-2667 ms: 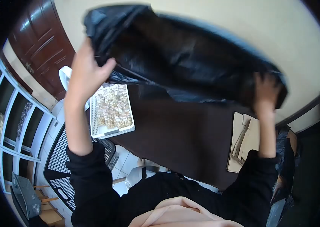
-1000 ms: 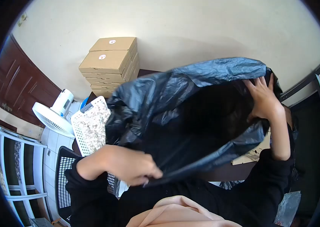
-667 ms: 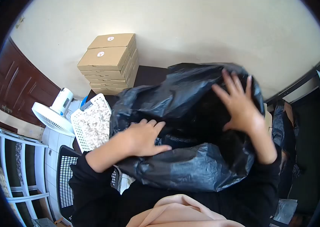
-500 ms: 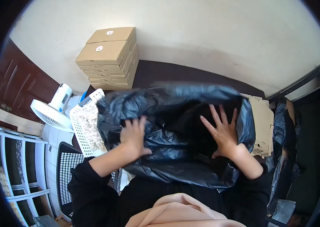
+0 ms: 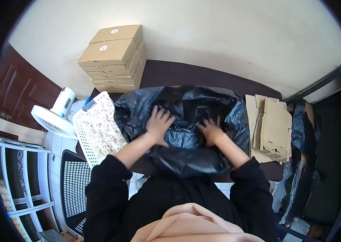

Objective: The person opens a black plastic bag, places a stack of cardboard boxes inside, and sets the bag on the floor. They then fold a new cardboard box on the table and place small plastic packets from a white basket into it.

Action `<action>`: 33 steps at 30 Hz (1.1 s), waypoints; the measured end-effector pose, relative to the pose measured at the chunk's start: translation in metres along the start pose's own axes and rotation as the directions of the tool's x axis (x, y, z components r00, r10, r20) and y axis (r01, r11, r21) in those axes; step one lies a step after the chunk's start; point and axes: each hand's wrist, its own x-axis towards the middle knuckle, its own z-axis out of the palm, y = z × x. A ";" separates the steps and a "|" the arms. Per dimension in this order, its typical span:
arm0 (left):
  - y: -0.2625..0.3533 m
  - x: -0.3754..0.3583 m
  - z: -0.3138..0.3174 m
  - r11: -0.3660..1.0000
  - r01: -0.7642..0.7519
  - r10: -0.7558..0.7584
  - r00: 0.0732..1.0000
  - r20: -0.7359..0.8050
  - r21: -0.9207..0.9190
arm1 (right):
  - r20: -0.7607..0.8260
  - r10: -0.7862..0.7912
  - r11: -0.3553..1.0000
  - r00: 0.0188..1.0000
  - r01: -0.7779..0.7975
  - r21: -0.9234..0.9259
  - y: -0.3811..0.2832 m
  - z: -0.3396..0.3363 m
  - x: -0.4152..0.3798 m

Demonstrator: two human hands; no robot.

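Note:
A large black plastic bag lies on the dark table in front of me, its mouth spread wide and facing up. Inside its left part, my left hand rests with fingers apart against the plastic. My right hand reaches into the right part of the bag, fingers spread and partly in shadow, with nothing visible in it. The inside of the bag is dark, and I cannot make out whether anything lies at its bottom.
Brown cardboard boxes are stacked at the back left. A white basket with pale shredded filler stands left, beside a white fan. Flat cardboard pieces lie right. A black perforated chair is at lower left.
The bag has come down and away from my body onto the table, its opening now narrower. Both hands have moved inward, closer together and deeper into it.

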 end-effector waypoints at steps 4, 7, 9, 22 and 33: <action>-0.048 0.022 0.027 0.953 0.219 -0.260 0.946 0.191 0.210 | -0.686 -0.089 0.652 0.722 -0.478 -0.588 0.102 0.153 0.114; -0.037 0.023 0.016 0.986 0.157 -0.161 0.984 0.076 0.056 | -0.222 0.006 0.983 0.975 -0.046 -0.175 0.041 0.027 0.031; -0.026 0.026 0.029 0.990 -0.060 0.040 0.988 -0.150 -0.128 | -0.233 -0.068 0.998 0.970 0.068 -0.005 0.036 0.028 0.035; 0.027 0.028 0.041 0.830 -0.312 0.494 0.796 0.349 -0.462 | 0.143 0.127 0.990 0.981 -0.135 0.048 0.054 0.011 0.097; -0.036 0.045 0.095 0.966 0.248 -0.220 0.936 0.274 -0.070 | 0.300 0.320 0.936 0.899 -0.348 0.045 0.047 0.049 0.063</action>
